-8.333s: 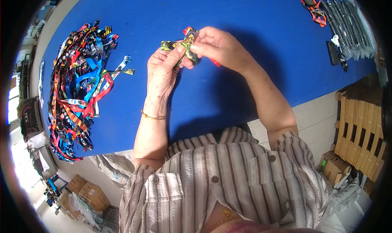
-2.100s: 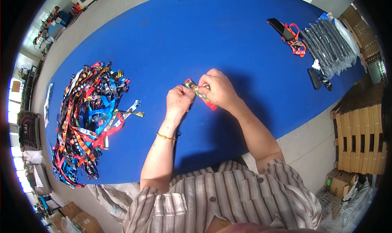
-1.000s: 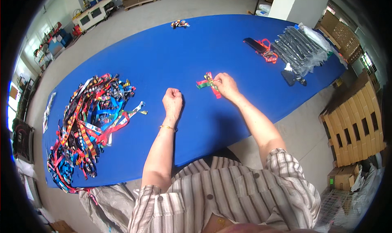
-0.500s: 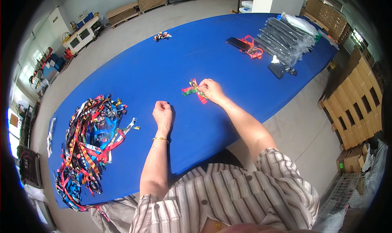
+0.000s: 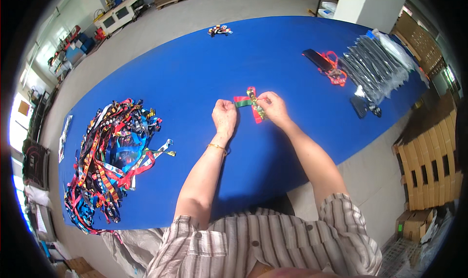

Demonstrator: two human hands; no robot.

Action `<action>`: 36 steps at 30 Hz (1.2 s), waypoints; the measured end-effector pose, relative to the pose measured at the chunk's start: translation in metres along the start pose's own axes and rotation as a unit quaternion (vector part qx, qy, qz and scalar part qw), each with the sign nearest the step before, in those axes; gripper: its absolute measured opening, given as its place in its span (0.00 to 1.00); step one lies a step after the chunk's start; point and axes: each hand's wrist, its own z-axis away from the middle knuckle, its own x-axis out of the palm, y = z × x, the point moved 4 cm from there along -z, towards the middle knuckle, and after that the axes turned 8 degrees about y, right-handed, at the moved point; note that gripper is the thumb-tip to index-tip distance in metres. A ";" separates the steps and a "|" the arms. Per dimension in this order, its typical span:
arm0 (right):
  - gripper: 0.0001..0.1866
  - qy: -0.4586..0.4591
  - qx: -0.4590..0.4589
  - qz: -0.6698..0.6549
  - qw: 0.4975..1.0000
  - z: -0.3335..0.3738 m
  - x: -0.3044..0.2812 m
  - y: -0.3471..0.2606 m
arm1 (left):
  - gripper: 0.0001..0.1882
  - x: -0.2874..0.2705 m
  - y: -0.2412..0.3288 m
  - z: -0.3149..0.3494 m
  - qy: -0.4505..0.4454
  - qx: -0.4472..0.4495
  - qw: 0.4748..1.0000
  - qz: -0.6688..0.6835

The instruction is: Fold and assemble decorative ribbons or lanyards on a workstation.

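Short printed ribbon pieces (image 5: 255, 111) in red, green and patterned colours lie crossed over one another at the middle of the blue table (image 5: 185, 78). My right hand (image 5: 274, 108) pinches them from the right side, its fingertips hiding part of the crossing. On the other side, my left hand (image 5: 224, 116) is closed, with its fingertips at the left end of a red and green ribbon strip (image 5: 242, 101). That strip runs level between the two hands.
At the left lies a big tangled heap of colourful printed ribbons (image 5: 114, 151). A small ribbon bundle (image 5: 219, 30) sits at the far edge. To the right are a dark phone-like object (image 5: 317, 59), a red lanyard (image 5: 336, 76), plastic-wrapped dark packs (image 5: 375, 66) and a black item (image 5: 359, 106).
My left hand has moved from an apart spot on the table up to the end of the red and green strip. The right hand still pinches the ribbons. The view has shifted.
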 end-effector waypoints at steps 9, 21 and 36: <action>0.06 0.004 -0.014 -0.022 1.000 -0.087 0.006 0.023 | 0.01 0.057 -0.010 -0.067 0.032 -0.099 0.986 0.133; 0.08 -0.049 0.019 -0.060 0.997 -0.078 0.005 0.005 | 0.04 0.046 0.002 -0.057 0.018 -0.164 0.969 0.186; 0.08 -0.096 0.089 -0.011 0.991 -0.098 0.008 0.002 | 0.05 0.103 -0.013 -0.166 0.076 -0.128 0.972 0.180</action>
